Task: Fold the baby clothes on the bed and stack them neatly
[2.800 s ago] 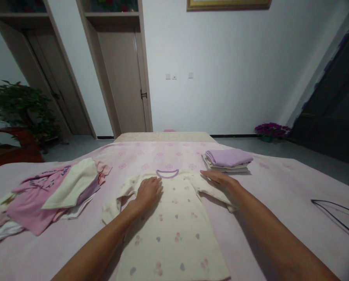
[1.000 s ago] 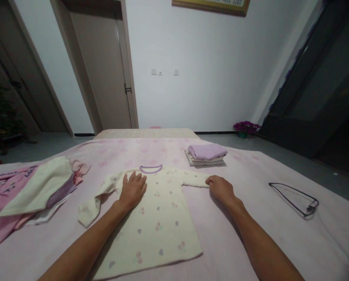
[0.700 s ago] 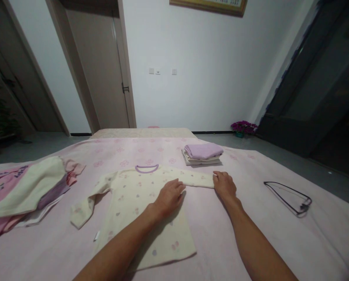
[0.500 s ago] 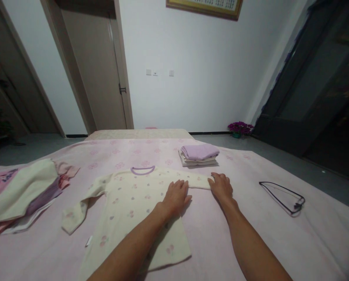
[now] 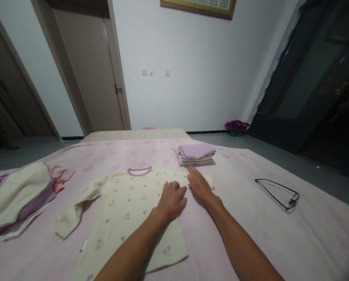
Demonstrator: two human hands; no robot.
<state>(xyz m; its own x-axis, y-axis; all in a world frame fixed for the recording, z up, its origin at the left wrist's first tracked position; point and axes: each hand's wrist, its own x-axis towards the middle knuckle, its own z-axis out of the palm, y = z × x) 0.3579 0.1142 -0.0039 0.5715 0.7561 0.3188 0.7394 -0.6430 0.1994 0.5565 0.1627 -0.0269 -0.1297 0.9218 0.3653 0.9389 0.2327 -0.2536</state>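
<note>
A cream long-sleeved child's shirt (image 5: pixel 130 222) with a purple neckline and small heart and fruit prints lies spread on the bed. Its sleeve on the left bends down toward me, while the one on the right stretches straight out. My left hand (image 5: pixel 172 201) rests on the shirt near the right armpit, its fingers extended. Flat across the right sleeve lies my right hand (image 5: pixel 200 186), fingers stretched out, with the cuff showing past it. Neither hand grips anything that I can see.
Beyond my right hand sits a stack of folded clothes (image 5: pixel 196 152), lilac on top. A loose clothes pile (image 5: pixel 25 195) lies at the left. Black-framed glasses (image 5: pixel 276 195) rest at the right on the pink bed sheet (image 5: pixel 230 226).
My right hand has moved left along the sleeve, from the cuff toward the middle, nearer to my left hand. The left hand stays at about the same spot on the shirt.
</note>
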